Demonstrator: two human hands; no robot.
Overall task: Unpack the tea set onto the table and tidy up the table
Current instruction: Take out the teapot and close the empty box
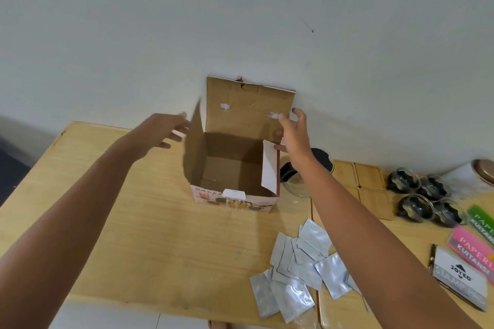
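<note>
An open cardboard box (235, 165) stands on the wooden table (139, 227) near the wall, its flaps up and its inside looking empty. My left hand (165, 128) is beside the left flap, fingers spread, holding nothing. My right hand (292, 131) is at the box's right rear corner, fingers apart, touching the back flap. To the right of the box stands a glass teapot (299, 181) with a black lid, partly hidden by my right forearm. Further right lie wooden coasters (369, 176) and several small glass cups (425, 197).
Several silver foil sachets (299, 267) lie scattered at the front right. Green and pink receipt books (473, 246) and a stamp pad box (459, 278) sit at the right edge. A round metal lid (483, 169) is at the far right. The wall is just behind the box.
</note>
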